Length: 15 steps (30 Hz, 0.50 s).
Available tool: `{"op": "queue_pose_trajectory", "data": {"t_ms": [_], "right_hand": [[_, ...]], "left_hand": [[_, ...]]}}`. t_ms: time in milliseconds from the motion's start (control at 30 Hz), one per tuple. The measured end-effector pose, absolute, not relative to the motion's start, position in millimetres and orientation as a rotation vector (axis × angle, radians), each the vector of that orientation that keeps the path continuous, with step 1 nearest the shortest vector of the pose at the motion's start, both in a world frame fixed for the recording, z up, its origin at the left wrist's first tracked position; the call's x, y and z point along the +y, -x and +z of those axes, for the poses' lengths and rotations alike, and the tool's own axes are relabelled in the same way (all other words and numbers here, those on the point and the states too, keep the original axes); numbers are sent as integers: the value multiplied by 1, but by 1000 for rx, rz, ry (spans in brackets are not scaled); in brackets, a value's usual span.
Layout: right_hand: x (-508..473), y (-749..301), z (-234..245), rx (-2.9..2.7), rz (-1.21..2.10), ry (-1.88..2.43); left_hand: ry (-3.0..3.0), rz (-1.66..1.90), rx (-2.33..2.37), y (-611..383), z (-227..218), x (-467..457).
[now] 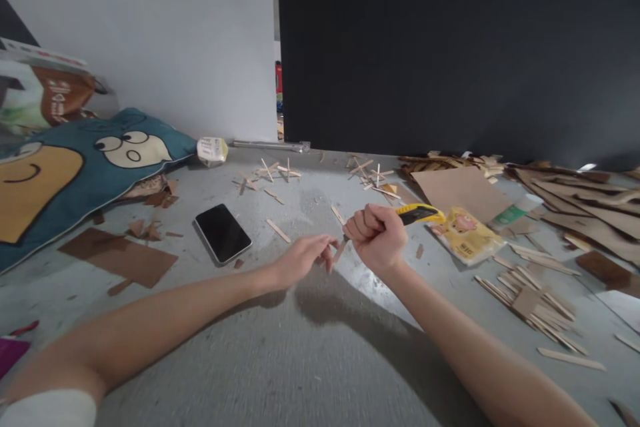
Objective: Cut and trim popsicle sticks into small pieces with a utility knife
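My right hand (376,238) is closed in a fist around a yellow and black utility knife (419,213), whose handle sticks out to the right. Its blade end points down and left to a small wooden stick (340,251). My left hand (303,259) pinches that same stick with its fingertips, just left of the right fist. Both hands hover low over the grey floor (300,347).
A black phone (223,233) lies left of my hands. Loose wooden sticks (530,297) and cardboard pieces (460,190) litter the right and far side. A yellow packet (465,232), a blue cartoon cushion (75,173) and a brown cardboard sheet (120,257) lie around. A dark panel (450,47) stands behind.
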State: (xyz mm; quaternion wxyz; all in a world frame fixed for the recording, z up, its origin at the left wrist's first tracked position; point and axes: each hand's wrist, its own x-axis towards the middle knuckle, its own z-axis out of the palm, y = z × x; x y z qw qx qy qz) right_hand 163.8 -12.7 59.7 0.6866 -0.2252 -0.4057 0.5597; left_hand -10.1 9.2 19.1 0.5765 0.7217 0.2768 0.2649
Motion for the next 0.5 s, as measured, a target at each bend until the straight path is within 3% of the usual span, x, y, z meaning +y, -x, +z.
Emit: {"op": "queue_pose_trajectory", "data": {"t_ms": [167, 500], "right_hand": [[-20, -152, 61, -960, 1216, 487], [-18, -148, 55, -815, 1175, 553]], "left_hand": [[-1649, 432, 460, 9, 27, 4], [-1832, 434, 620, 9, 21, 2]]}}
